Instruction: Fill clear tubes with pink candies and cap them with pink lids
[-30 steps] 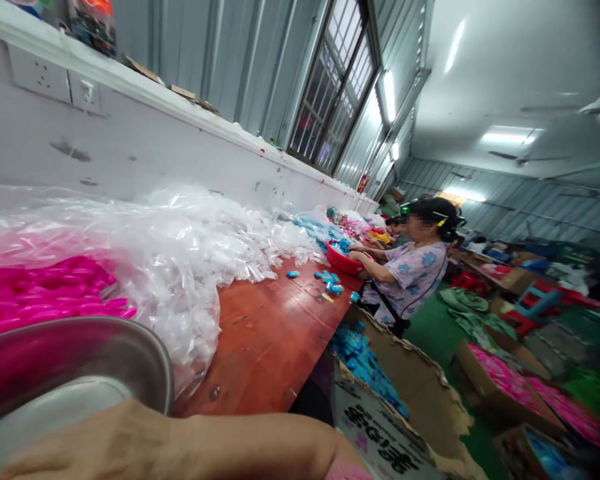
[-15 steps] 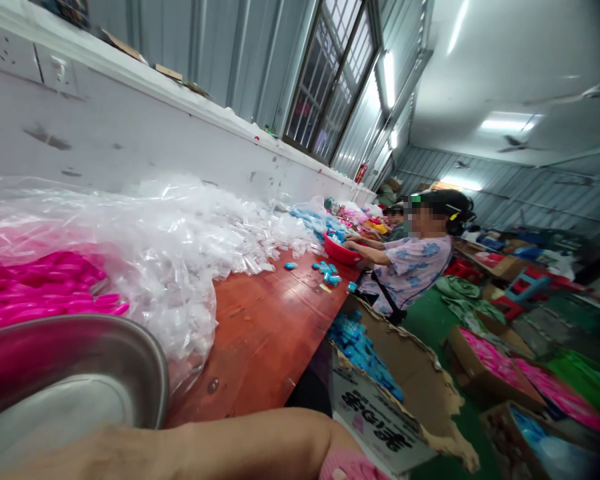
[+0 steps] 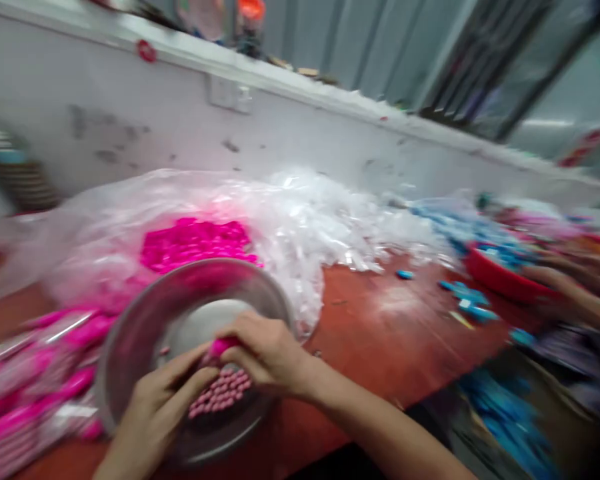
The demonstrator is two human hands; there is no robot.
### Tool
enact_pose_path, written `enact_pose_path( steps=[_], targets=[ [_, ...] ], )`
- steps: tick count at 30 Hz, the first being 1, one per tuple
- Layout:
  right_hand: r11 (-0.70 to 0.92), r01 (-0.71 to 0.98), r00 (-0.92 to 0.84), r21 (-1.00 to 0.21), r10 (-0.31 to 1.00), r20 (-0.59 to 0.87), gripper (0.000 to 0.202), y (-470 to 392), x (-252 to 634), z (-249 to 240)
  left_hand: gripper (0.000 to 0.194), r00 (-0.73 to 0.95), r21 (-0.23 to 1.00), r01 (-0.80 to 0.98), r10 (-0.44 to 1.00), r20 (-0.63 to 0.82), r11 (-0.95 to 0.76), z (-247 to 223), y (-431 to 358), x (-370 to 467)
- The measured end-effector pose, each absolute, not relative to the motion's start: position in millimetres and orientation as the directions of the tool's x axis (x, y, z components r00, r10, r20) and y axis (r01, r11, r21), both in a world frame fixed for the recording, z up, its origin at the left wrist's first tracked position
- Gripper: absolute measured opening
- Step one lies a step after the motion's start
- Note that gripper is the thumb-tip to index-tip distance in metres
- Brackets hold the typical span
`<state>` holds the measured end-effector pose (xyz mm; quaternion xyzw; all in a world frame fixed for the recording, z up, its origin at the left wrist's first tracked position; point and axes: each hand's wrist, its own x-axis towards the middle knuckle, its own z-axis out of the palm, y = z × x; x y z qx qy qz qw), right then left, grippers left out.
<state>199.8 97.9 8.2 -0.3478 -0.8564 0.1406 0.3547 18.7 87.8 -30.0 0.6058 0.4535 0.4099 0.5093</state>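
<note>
Two hands (image 3: 267,343) hold one pink piece (image 3: 222,347) over one metal bowl (image 3: 135,350).

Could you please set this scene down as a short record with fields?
Right hand: pinching a magenta plastic piece
Left hand: fingertips beside that piece; grip blurred
Below hands: metal basin with small pink pellets
Beyond basin: magenta plastic heap
Work surface: reddish-brown tabletop
Far right: red basin, co-worker's hand at its rim
</note>
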Motion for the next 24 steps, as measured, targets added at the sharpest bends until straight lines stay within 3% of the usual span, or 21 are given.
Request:
enact_pose_path(
  steps=[2,5,9,12,15,19,24],
  targets=[
    [0.697,0.428,-0.504,-0.575,0.712,0.489,0.016,97,201,11,0.029,0.282,0.982,0.176,0.959,0.013,-0.065,-22,82,12],
    [0.612,0.386,-0.479,-0.691,0.773,0.417,0.016,97,200,10,0.027,0.295,0.994,0.103,0.955,0.014,-0.047,-12,81,14],
    [0.535,0.37,-0.432,-0.76,0.823,0.369,0.016,97,196,11,0.026,0.291,0.986,-0.137,0.955,-0.056,0.1,-11,79,16],
    [0.384,0.288,-0.388,-0.877,0.884,0.26,0.016,99,194,15,0.024,0.304,0.893,-0.37,0.942,-0.143,0.255,-17,75,14],
    [0.25,0.166,-0.318,-0.954,0.929,0.188,0.018,101,190,18,0.025,0.294,0.796,-0.521,0.94,-0.172,0.309,-22,75,13],
    [0.39,0.247,-0.276,-0.887,0.906,0.321,0.016,102,181,18,0.024,0.279,0.844,-0.477,0.953,-0.12,0.246,-22,75,14],
    [0.596,0.422,-0.421,-0.683,0.796,0.434,0.015,100,177,12,0.023,0.175,0.964,-0.262,0.984,0.01,0.037,-18,71,12]
  ],
)
